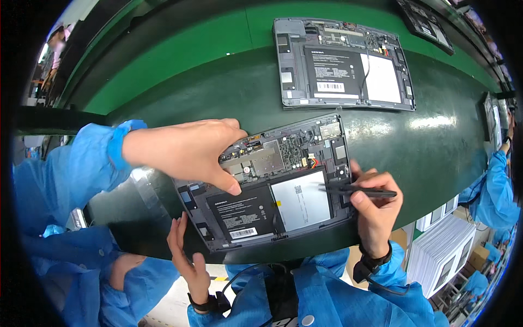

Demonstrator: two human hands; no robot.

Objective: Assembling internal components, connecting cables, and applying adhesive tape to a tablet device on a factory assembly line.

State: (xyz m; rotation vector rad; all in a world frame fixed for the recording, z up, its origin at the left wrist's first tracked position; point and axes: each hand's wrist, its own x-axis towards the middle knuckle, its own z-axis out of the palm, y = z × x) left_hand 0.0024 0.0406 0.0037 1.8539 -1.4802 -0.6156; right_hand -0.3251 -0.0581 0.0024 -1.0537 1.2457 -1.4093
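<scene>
Pinching a black tool [343,188], the right hand [378,210] is over the opened tablet [272,175] on the green table [376,131]; the left hand [190,267] spreads beside its edge, contact unclear. White print [236,217] and a barcode [243,233] mark its battery [253,203]; a co-worker's hand [199,148] covers one corner.

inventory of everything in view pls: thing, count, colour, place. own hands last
Near opened device: one, dark grey, bench centre
Rear opened device: one, dark grey, behind it
Third opened device: one, dark, top right
Slim tool: one, black, in right hand
Bench: one, dark green, under devices
Back panel: one, brighter green, behind bench
White stacks: count unclear, white, lower right
Co-workers: at least two, blue sleeves, left and far right
Co-worker's hand: one, bare, over near device's upper left
Wristbands: two, black, own wrists
Left hand: one, bare, beside near device's lower-left edge
Right hand: one, bare, gripping tool
</scene>
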